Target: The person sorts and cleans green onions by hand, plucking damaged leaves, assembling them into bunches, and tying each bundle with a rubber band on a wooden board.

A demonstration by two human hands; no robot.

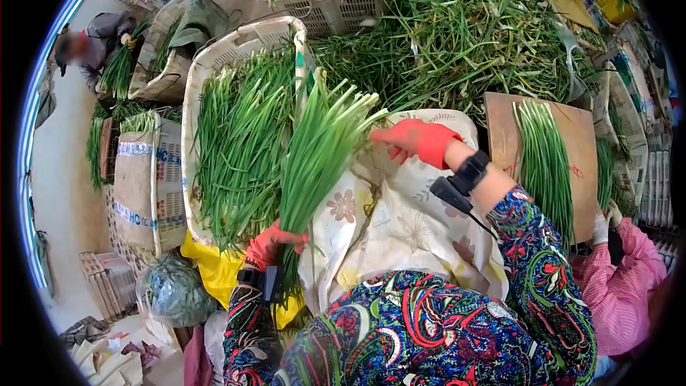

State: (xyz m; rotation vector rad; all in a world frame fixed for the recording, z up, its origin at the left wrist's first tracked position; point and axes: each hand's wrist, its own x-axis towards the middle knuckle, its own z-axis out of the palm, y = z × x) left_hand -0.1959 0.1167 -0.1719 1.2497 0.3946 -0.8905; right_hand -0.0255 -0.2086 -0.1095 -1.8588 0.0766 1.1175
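Observation:
My left hand, in a red glove, is wrapped around the leafy lower part of a bunch of garlic chives. The bunch leans up to the right, its pale stem ends fanned out at the top. My right hand, also red-gloved, is beside those pale ends with its fingers drawn together. Whatever the right fingertips pinch is too small to make out. Left of the bunch, a white plastic crate holds many more chives. A flower-patterned apron or cloth covers my lap below both hands.
A big heap of loose green leaves lies ahead. To the right, a brown board carries another chive bunch, near a co-worker's pink sleeve. Another person holds greens at far left. A bagged bundle sits lower left.

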